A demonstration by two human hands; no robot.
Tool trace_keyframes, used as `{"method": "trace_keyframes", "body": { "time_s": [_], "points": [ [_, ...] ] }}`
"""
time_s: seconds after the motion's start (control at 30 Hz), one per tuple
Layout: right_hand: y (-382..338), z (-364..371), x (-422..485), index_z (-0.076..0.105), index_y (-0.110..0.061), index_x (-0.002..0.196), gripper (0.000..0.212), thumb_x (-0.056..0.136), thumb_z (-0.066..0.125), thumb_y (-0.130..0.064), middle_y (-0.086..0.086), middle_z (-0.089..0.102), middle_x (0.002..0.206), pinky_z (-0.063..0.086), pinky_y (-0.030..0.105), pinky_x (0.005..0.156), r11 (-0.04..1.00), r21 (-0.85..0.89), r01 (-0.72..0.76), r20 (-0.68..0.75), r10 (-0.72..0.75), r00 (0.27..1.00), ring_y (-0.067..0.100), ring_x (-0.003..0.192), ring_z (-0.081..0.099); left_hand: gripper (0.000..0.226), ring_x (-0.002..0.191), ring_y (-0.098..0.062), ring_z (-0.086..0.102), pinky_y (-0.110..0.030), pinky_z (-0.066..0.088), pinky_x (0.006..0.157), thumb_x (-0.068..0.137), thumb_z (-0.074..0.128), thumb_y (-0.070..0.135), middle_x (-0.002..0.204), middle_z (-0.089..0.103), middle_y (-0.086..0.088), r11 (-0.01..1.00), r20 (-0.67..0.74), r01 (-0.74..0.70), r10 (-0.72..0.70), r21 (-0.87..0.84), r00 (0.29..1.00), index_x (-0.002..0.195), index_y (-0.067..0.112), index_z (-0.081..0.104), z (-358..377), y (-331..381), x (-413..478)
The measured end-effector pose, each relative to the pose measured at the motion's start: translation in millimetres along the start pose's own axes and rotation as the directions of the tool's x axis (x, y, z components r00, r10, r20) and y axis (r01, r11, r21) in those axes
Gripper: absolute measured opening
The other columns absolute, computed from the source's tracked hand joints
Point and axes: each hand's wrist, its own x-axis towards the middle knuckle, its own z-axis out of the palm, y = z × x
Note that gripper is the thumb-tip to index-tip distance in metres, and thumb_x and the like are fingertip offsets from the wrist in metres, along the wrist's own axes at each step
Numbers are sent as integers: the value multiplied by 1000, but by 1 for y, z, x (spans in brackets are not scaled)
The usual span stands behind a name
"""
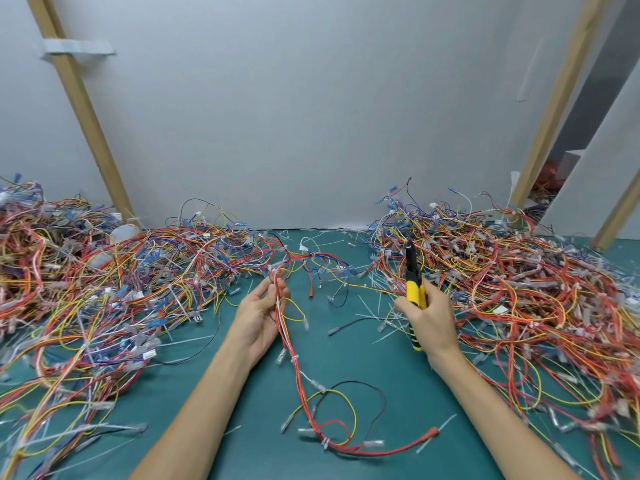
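Observation:
A wire harness (304, 393) of red, yellow, white and black wires, tied with white cable ties, runs down the middle of the green table mat (381, 368). My left hand (259, 310), palm up, holds its upper part between thumb and fingers. My right hand (429, 313) grips the yellow-and-black handles of a pair of cutters (414, 275), whose black jaws point up and away. The cutters are to the right of the harness, apart from it.
A large tangle of harnesses (90, 292) covers the left of the table; another pile (519, 292) covers the right. Cut white cable ties (372, 299) litter the mat between them. A grey wall (311, 116) with wooden battens stands right behind the table.

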Motion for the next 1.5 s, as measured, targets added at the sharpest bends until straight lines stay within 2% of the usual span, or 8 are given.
{"method": "trace_keyframes", "body": {
  "time_s": [0.27, 0.4, 0.53, 0.7, 0.83, 0.97, 1.2, 1.5],
  "points": [
    [-4, -4, 1, 49, 6, 78, 38, 62, 65, -25, 11, 36, 70, 30, 44, 66, 963, 198, -180, -11, 186, 982, 28, 67, 31, 27, 73, -11, 70, -18, 57, 73, 99, 35, -3, 81, 71, -4, 997, 86, 21, -27, 75, 996, 106, 1, 61, -8, -3, 3],
    [-7, -6, 0, 52, -7, 81, 29, 61, 64, -25, 12, 38, 75, 29, 45, 70, 949, 236, -210, -16, 220, 975, 30, 72, 31, 29, 83, -15, 69, -23, 57, 74, 103, 34, 8, 96, 69, -5, 949, 117, -7, -32, 316, 993, 113, 3, 61, -6, 1, 3],
    [-7, -5, -1, 52, -6, 80, 29, 62, 64, -26, 12, 37, 73, 29, 45, 69, 955, 207, -214, 9, 217, 976, 29, 71, 31, 39, 92, -16, 59, -19, 50, 78, 106, 28, 28, 110, 63, -7, 524, 120, -70, -63, 849, 991, 122, 10, 58, -7, 15, -1],
    [-6, -2, -1, 46, 10, 80, 47, 60, 65, -28, 13, 39, 70, 30, 45, 66, 971, 125, -202, 44, 198, 979, 27, 68, 34, 33, 100, -31, 61, -30, 41, 81, 105, 36, 25, 94, 64, -11, -272, 191, -194, -37, 943, 981, 105, 6, 64, -10, 35, -11],
    [-5, 2, -5, 43, -10, 66, 30, 62, 64, -31, 4, 36, 62, 28, 38, 62, 993, 9, -120, 26, 120, 992, 19, 60, 34, 33, 106, -30, 59, -32, 43, 83, 101, 45, 31, 110, 67, -15, -467, 128, -92, 45, 879, 991, 110, 5, 64, -8, 36, -29],
    [-2, 8, -11, 39, -24, 63, 27, 66, 64, -34, -11, 39, 49, 25, 25, 51, 979, -191, 74, 0, -75, 997, 8, 48, 34, 45, 92, -28, 60, -36, 48, 75, 86, 62, 54, 95, 65, -9, -516, 11, -27, -34, 856, 999, 94, 9, 61, -1, 24, -42],
    [-6, 15, -21, 47, -21, 84, 27, 70, 61, -39, -11, 45, 69, 27, 24, 53, 807, -485, 337, 171, -290, 942, 8, 61, 44, 20, 94, -31, 65, -36, 54, 78, 82, 67, 22, 97, 69, -14, -514, 12, -51, -79, 856, 997, 91, 5, 67, 26, 29, -31],
    [-6, 16, -23, 54, -34, 127, 60, 74, 54, -62, -17, 46, 122, 48, 32, 80, 554, -622, 554, 537, -212, 816, 8, 114, 46, 18, 46, -1, 60, -8, 43, 41, 85, 67, 5, 77, 64, 11, -26, 203, -203, 233, 979, 951, 98, 16, 65, 48, 56, -8]
  ]
}}
